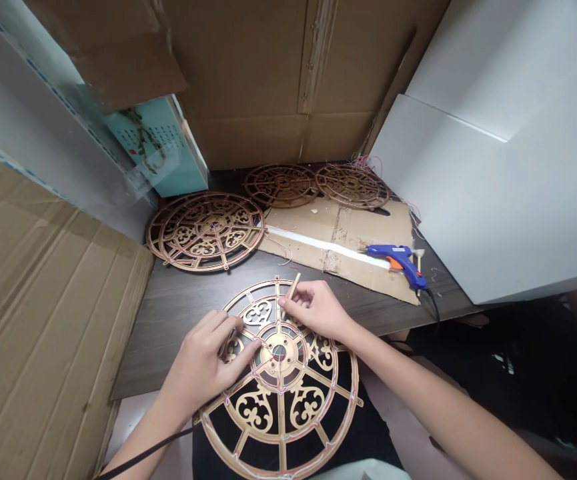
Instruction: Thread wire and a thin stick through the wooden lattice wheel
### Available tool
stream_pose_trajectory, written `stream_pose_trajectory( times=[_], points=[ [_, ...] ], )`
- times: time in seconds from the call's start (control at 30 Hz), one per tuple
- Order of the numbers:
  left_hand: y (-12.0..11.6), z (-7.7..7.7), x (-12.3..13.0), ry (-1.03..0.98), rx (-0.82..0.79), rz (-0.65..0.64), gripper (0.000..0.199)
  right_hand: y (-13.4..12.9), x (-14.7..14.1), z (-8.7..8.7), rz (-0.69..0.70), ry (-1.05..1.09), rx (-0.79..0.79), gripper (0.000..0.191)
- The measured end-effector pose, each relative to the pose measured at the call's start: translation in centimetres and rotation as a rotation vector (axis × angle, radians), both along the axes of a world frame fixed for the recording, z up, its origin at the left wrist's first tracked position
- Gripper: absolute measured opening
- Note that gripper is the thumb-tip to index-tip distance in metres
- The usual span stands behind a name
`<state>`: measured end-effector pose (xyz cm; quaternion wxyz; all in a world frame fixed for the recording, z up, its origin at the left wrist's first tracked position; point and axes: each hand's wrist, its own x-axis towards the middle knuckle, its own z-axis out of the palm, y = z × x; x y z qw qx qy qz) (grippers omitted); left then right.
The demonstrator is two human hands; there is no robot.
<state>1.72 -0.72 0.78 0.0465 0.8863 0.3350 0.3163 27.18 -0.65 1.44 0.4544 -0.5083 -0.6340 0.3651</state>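
Observation:
A round golden wooden openwork panel (281, 407) with spokes and scroll cut-outs lies in front of me, partly over the table edge. Thin reddish wire runs along its rings and spokes. My left hand (211, 357) grips the panel at its left side, the thumb near the hub and the fingers curled over the ring. Between the thumb and fingers of my right hand (315, 308) is a short thin wooden stick (295, 285), held upright over the upper part of the panel. The stick's lower end is hidden by the hand.
Another wired panel (213, 230) lies at the back left, with two more at the rear. A blue glue gun (398, 259) rests on a cardboard sheet (358, 227), its cord off the table's right edge. A turquoise box (163, 143) and cardboard walls (248, 80) enclose the table (153, 313).

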Motion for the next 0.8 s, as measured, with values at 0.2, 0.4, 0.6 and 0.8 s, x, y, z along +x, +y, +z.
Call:
stream_pose_trajectory(
  times=[0.2, 0.4, 0.6, 0.8],
  points=[
    [-0.25, -0.04, -0.29, -0.036, 0.019, -0.002, 0.01, -0.04, 0.03, -0.02, 0.001, -0.009, 0.009, 0.028],
    [-0.05, -0.06, -0.4, 0.003, 0.02, -0.017, 0.017, -0.01, -0.12, 0.09, 0.007, -0.001, 0.013, 0.029],
    [0.02, -0.01, 0.02, 0.003, 0.004, 0.007, 0.018, 0.02, -0.15, 0.2, 0.002, -0.001, 0.01, 0.028],
    [-0.02, 0.19, 0.02, 0.04, -0.02, -0.004, 0.019, 0.01, -0.16, 0.11, 0.01, 0.005, 0.014, 0.029]
  ],
)
